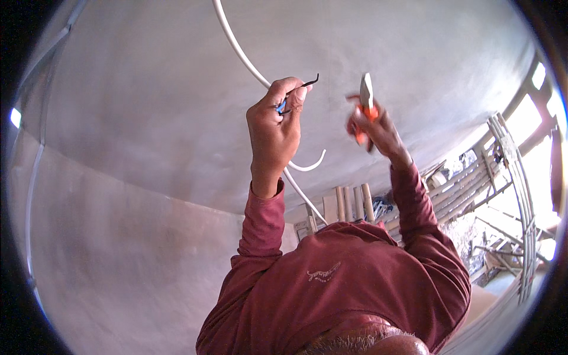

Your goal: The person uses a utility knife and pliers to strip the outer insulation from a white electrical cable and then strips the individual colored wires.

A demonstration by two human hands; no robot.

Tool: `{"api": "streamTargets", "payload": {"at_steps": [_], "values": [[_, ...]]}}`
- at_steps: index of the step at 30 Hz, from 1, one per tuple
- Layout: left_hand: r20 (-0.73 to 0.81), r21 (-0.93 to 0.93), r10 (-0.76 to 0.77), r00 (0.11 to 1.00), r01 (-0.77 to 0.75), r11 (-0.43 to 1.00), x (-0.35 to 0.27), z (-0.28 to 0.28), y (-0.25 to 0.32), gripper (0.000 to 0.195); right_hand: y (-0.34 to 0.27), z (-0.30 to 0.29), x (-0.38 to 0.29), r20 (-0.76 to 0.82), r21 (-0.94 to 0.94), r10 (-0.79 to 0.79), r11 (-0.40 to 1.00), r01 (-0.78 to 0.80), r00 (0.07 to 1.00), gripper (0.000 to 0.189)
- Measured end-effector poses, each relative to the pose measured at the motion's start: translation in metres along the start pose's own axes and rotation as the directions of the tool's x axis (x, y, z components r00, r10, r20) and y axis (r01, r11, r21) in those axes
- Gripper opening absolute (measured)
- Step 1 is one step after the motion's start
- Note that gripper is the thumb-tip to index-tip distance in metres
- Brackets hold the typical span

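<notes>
My left hand is raised before a grey plastered surface, pinching a thin black wire between thumb and forefinger. The wire's free end sticks out to the right and bends up. A short blue wire shows among the curled fingers. A white cable comes down from the top and passes behind this hand; whether the wires belong to it is hidden. To the right, my right hand grips pliers with orange handles. Their metal jaws point up and look closed, apart from the wire; this hand is blurred.
A white cable end curls out below my left hand. Wooden poles stand behind my shoulder. At the right, long thin poles stand by bright window openings. A pale conduit runs along the left side.
</notes>
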State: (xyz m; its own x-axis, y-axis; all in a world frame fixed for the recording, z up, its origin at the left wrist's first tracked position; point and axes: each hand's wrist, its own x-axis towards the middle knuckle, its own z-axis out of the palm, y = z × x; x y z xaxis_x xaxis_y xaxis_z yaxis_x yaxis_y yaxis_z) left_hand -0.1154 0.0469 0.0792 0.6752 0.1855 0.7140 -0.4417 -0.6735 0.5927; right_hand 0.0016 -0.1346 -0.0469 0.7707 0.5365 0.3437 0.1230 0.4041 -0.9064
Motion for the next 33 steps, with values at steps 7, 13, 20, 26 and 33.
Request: {"api": "streamTargets", "payload": {"at_steps": [7, 13, 20, 26, 33], "values": [[-0.089, 0.301, 0.383, 0.920, -0.342, 0.890, 0.019, -0.013, -0.007, 0.012, 0.245, -0.151, -0.199, -0.144, -0.864, 0.254, 0.439, -0.247, 0.956, 0.045], [-0.032, 0.437, 0.473, 0.880, -0.414, 0.799, 0.016, -0.030, -0.002, 0.019, 0.235, -0.168, -0.255, -0.683, -0.580, 0.270, 0.365, -0.728, 0.679, 0.026], [-0.020, 0.414, 0.696, 0.718, -0.628, 0.659, 0.016, -0.035, 0.007, 0.038, 0.053, -0.069, -0.143, -0.436, -0.317, 0.045, 0.927, -0.200, 0.899, 0.024], [0.133, 0.365, 0.579, 0.805, -0.583, 0.726, -0.001, -0.044, 0.025, 0.030, -0.033, 0.006, -0.074, 0.003, -0.706, -0.372, 0.656, 0.265, 0.928, 0.028], [0.119, 0.059, 0.367, 0.923, -0.376, 0.925, -0.006, -0.043, 0.041, 0.014, -0.067, 0.042, -0.037, 0.171, -0.628, -0.474, 0.623, 0.466, 0.864, 0.040]]}}
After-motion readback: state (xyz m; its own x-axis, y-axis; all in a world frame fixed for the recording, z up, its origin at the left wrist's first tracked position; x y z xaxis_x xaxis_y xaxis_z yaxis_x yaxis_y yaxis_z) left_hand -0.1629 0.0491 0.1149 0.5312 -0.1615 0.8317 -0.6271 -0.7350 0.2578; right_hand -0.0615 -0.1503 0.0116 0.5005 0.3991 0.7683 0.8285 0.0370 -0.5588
